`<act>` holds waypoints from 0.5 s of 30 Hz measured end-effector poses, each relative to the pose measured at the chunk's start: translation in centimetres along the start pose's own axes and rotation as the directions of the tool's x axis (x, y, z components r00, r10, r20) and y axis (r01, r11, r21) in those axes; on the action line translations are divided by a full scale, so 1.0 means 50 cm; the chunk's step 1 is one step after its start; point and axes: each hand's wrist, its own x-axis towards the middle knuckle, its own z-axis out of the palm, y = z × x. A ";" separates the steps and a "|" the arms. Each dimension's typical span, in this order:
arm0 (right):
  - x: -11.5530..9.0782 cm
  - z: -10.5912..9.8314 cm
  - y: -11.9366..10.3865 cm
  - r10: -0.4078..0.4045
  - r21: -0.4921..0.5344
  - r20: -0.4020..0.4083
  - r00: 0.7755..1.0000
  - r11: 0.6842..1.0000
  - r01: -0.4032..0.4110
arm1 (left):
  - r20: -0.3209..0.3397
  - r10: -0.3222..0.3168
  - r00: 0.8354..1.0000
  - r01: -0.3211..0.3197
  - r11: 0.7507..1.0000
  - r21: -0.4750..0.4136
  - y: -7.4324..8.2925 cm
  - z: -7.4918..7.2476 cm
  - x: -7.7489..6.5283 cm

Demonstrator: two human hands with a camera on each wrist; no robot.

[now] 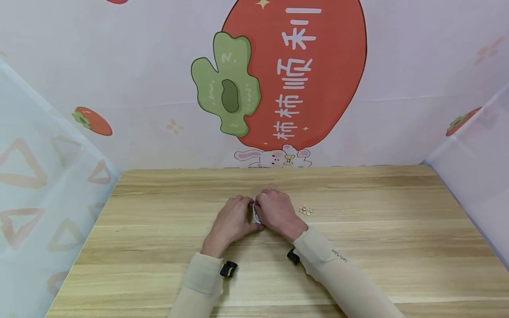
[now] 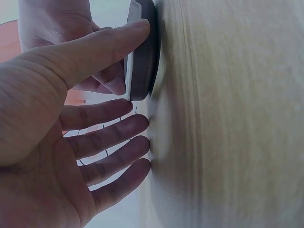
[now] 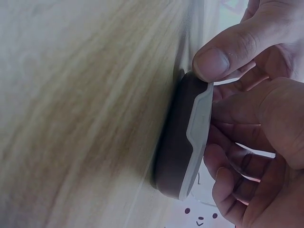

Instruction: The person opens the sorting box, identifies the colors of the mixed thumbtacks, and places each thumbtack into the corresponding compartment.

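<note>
A small shallow case (image 3: pixel 178 142) with a dark brown body and a white rim rests on the wooden table. My left hand (image 1: pixel 234 216) holds it steady, the thumb (image 2: pixel 137 31) against the near side and the index fingertip at the far edge. The other left fingers extend with their tips at the tabletop. My right hand (image 1: pixel 278 212) is bent over the case, fingers curled at its white rim (image 3: pixel 199 126); whether they pinch something I cannot tell. In the head view the right hand hides most of the case.
Several small round pieces (image 1: pixel 305 210) lie loosely grouped on the table (image 1: pixel 377 229), just right of my right hand. A printed cloth wall (image 1: pixel 159 66) rises behind the table's back edge, with more cloth at both sides.
</note>
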 end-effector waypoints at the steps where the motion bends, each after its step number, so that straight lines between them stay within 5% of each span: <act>1: 0.000 0.000 0.000 0.002 0.001 0.001 1.000 1.000 -0.002 | 0.001 -0.001 1.000 0.001 1.000 0.001 0.000 0.000 0.000; 15: -0.026 -0.019 0.011 0.055 0.097 -0.020 0.998 0.994 -0.053 | 0.015 -0.020 1.000 0.020 1.000 -0.015 0.000 -0.003 -0.001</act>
